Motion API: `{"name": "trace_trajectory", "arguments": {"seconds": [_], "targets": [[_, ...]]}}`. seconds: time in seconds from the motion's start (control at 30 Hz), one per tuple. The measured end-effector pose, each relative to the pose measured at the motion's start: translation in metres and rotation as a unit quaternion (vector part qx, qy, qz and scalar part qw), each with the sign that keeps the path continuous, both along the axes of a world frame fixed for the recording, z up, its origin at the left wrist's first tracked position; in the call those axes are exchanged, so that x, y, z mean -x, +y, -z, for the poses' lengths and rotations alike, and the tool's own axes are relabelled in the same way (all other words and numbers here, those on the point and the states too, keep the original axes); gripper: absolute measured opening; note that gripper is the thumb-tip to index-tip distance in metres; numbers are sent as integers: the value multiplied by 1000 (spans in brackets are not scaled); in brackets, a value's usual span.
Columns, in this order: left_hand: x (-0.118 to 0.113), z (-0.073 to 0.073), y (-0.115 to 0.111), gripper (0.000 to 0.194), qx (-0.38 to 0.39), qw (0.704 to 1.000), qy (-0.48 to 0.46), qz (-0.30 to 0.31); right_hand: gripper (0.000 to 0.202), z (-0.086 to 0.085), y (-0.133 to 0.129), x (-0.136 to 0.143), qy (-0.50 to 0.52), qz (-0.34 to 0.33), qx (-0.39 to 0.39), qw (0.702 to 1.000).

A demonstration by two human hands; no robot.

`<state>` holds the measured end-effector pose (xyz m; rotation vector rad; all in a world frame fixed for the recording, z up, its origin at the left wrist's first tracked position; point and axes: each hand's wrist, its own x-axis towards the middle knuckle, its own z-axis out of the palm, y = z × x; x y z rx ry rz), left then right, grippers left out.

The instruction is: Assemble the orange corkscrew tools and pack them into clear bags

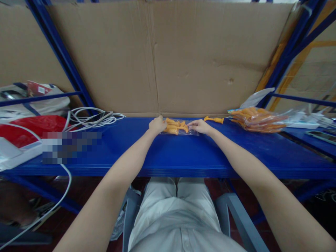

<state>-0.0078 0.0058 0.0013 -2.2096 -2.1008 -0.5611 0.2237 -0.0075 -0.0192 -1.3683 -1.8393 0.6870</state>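
Observation:
Near the back of the blue tabletop lies a clear plastic bag [193, 133] with several orange plastic pieces [172, 130] in or on it; which of the two I cannot make out. The pieces look like short handles with curved ends. My left hand [156, 125] is closed at the bag's left end, fingers curled over its edge. From the other side, my right hand [201, 126] reaches in with fingers stretched out, the tips at the rightmost orange piece and the bag. A single orange piece [214, 120] lies on the table just beyond my right hand.
On the right rests a filled plastic bag of orange pieces [256, 119], with a phone [322, 136] farther right. Coiled white cables [91, 117], a red bag [39, 127] and a white power strip [21, 154] occupy the left. A cardboard panel [189, 63] stands behind the table.

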Motion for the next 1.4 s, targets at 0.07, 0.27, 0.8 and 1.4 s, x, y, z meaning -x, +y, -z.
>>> {"name": "trace_trajectory", "arguments": {"seconds": [0.07,0.27,0.8,1.4], "targets": [[1,0,0,37,0,1000,-4,4,20,1,2,-1,28,-9,-2,1000],[0,0,-1,34,-4,1000,-7,27,21,5,5,2,82,-70,27,994],[0,5,5,30,-24,996,0,90,14,-5,9,-17,-3,13,29,1000],[0,6,7,30,-1,994,17,110,49,7,-2,-126,-240,397,131,876]]}}
